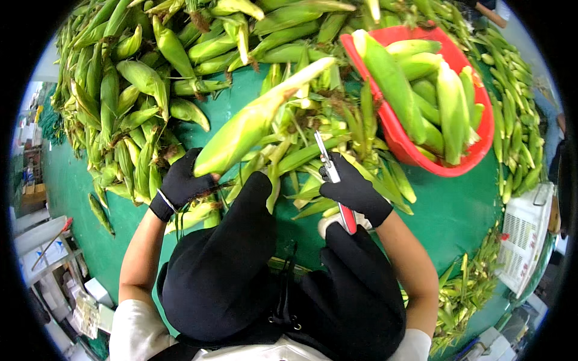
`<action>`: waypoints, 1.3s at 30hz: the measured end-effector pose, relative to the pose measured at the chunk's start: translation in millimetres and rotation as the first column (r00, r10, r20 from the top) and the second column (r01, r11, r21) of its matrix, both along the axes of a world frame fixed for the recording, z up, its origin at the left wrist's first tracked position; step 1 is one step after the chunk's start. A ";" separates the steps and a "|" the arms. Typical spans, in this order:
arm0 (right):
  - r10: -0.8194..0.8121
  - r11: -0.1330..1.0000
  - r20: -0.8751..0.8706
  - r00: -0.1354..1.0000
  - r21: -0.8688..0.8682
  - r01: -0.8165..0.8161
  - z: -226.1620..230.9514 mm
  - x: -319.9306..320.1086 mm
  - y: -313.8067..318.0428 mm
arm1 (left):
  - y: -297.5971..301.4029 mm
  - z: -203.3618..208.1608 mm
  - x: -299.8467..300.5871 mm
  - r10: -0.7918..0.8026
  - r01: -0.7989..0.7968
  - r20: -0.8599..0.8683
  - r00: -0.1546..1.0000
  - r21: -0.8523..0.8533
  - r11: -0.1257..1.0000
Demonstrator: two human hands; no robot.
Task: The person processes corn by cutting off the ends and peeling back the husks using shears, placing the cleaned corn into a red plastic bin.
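My left hand (185,183), in a black glove with the fingertips bare, is closed around the base of a green ear of corn (241,132). The ear is in its husk and slants up to the right, its pale tip pointing away from me. In my right hand (358,191), also black-gloved, is a pair of shears (332,171) with narrow silver blades and a red handle end. The blades point away from me, apart from the ear. Beneath and between my hands lie loose husk leaves and stripped pieces (301,159).
A large heap of unhusked corn (108,102) spreads over the green floor (445,222) to the far left. A red basket (400,147) of trimmed ears stands at right, with more corn (512,120) beyond. Husk scraps (463,295) and a white crate (525,237) lie lower right.
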State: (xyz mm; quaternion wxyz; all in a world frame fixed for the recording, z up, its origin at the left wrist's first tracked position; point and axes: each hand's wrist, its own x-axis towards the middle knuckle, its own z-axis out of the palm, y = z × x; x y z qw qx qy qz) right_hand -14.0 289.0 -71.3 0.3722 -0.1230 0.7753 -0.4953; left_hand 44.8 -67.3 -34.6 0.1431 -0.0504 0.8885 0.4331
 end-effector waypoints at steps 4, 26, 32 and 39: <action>-0.041 0.999 -0.058 0.998 -0.006 0.041 -17.5 0.1 -33.5 | -3.8 23.5 -8.8 -0.173 0.190 0.178 0.969 -0.084 0.978; -0.487 0.678 0.342 0.804 -0.432 0.595 -23.1 -17.5 -48.9 | -7.7 26.4 -20.3 -0.201 0.132 0.328 0.923 0.220 0.967; -0.334 0.942 -0.225 0.915 -0.042 0.333 -18.1 -14.9 -21.9 | -14.1 17.9 -21.9 -0.312 0.190 0.383 0.869 0.325 0.926; -0.079 0.996 -0.196 0.977 -0.059 0.069 10.6 13.9 -31.1 | -18.1 17.8 -18.7 -0.161 -0.040 0.485 0.859 0.379 0.924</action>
